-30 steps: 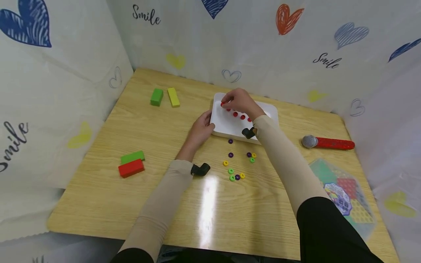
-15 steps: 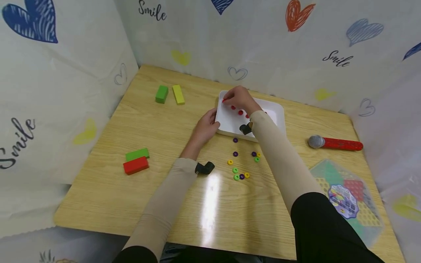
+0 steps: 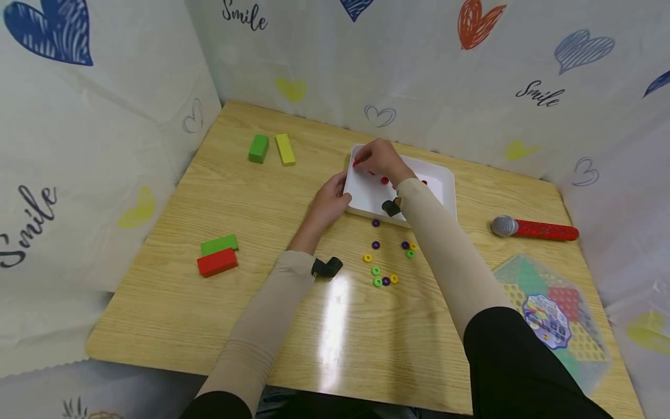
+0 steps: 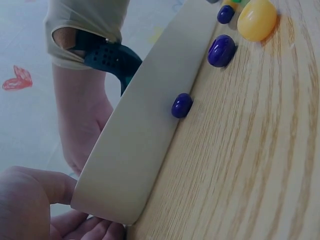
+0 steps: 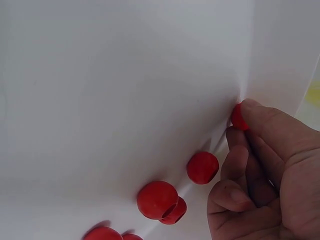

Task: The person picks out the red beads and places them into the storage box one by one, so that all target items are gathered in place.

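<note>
The white tray is the landmark, lying toward the far edge of the wooden table. The right hand reaches into the tray's far-left corner and pinches a red bead between its fingertips, pressed right up against the tray wall. More red beads lie loose on the tray floor just beside that hand, in a line running away from the corner. The left hand grips the tray's near-left corner, thumb over the rim and fingers below. Just in front of the tray's near edge lies a purple bead, touching its outer wall; further purple, yellow and green beads scatter on the open table nearer the person. Well to the tray's left lie a green block and a yellow block; to its right, a toy microphone
</note>
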Demonstrator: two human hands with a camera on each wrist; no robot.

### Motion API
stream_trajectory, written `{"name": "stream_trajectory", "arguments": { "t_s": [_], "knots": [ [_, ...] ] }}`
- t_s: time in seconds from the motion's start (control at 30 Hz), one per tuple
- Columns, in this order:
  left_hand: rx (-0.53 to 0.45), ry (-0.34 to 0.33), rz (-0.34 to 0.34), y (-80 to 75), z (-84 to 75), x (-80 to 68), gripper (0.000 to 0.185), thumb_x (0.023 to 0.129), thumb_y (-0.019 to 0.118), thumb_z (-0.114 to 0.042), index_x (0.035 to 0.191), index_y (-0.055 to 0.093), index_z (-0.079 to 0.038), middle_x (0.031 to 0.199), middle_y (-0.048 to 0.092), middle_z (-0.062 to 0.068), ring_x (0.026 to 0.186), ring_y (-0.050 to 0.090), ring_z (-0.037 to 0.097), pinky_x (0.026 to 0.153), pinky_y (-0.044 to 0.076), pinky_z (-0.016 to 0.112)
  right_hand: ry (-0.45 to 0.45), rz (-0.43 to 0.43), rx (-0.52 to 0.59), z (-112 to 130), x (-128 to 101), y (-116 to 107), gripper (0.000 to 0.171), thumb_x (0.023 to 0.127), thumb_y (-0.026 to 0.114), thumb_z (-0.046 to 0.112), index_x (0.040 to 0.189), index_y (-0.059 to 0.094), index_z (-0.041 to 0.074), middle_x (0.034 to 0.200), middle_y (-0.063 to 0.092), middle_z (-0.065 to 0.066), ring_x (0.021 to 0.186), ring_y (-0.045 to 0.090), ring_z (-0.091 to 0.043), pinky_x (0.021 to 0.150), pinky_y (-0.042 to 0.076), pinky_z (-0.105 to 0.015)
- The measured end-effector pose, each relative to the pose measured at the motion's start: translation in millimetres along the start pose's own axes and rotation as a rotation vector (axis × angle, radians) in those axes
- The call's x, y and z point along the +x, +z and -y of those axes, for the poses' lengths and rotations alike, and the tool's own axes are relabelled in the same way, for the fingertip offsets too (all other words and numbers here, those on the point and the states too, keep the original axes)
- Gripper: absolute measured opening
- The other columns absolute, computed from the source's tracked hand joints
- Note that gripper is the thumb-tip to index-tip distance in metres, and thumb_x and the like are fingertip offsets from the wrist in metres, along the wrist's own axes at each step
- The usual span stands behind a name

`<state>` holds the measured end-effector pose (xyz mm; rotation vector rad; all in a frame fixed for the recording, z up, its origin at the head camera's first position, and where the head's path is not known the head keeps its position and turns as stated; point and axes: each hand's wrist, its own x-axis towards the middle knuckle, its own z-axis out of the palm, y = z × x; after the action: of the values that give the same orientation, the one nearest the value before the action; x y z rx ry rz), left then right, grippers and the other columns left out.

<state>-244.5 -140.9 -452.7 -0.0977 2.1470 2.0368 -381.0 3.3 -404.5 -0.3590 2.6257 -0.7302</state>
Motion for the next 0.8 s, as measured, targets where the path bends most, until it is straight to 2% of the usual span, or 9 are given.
{"name": "stream_trajectory", "arguments": {
  "t_s": [0.23, 0.4, 0.47, 0.6, 0.8],
  "knots": [
    [0.022, -0.050, 0.049, 11.3, 4.7, 0.2, 0.062, 0.099, 0.050, -0.010, 0.158, 0.034, -0.016, 0.163, 0.039, 0.005, 0.149, 0.038, 0.015, 0.121, 0.037, 0.028, 0.090, 0.019, 0.027, -14, -18, -8, 0.029, 0.092, 0.074, 0.025, 0.119, 0.074, 0.013, 0.115, 0.070, -0.006, 0.084, 0.063, -0.023, 0.070, 0.056, -0.032],
    [0.046, -0.049, 0.056, 11.9, 7.9, 1.0, 0.061, 0.100, 0.050, -0.012, 0.159, 0.034, -0.017, 0.163, 0.038, 0.004, 0.150, 0.038, 0.015, 0.121, 0.036, 0.029, 0.057, -0.031, -0.006, -16, -31, -17, 0.029, 0.096, 0.068, 0.025, 0.121, 0.074, 0.011, 0.117, 0.071, -0.007, 0.087, 0.064, -0.024, 0.074, 0.055, -0.032],
    [0.048, -0.039, 0.060, 9.8, 9.6, 2.9, 0.061, 0.100, 0.049, -0.013, 0.159, 0.034, -0.017, 0.164, 0.037, 0.004, 0.150, 0.037, 0.015, 0.121, 0.036, 0.029, 0.040, -0.060, -0.008, -16, -36, -21, 0.028, 0.097, 0.067, 0.026, 0.119, 0.074, 0.010, 0.115, 0.072, -0.008, 0.089, 0.065, -0.026, 0.074, 0.055, -0.032],
    [0.054, -0.049, 0.034, -1.5, 18.1, 4.5, 0.060, 0.101, 0.048, -0.015, 0.159, 0.033, -0.017, 0.164, 0.037, 0.003, 0.150, 0.037, 0.015, 0.121, 0.036, 0.030, 0.009, -0.062, 0.022, -11, -42, -18, 0.028, 0.098, 0.064, 0.026, 0.116, 0.075, 0.008, 0.111, 0.072, -0.009, 0.092, 0.066, -0.033, 0.070, 0.056, -0.034],
    [0.056, -0.089, -0.026, -17.8, 33.8, 4.9, 0.061, 0.099, 0.048, -0.015, 0.158, 0.034, -0.019, 0.164, 0.036, 0.003, 0.150, 0.037, 0.016, 0.121, 0.037, 0.032, -0.012, -0.070, 0.031, -9, -55, -4, 0.029, 0.099, 0.063, 0.026, 0.116, 0.075, 0.006, 0.108, 0.073, -0.009, 0.092, 0.064, -0.023, 0.078, 0.057, -0.033]
  ]
}}
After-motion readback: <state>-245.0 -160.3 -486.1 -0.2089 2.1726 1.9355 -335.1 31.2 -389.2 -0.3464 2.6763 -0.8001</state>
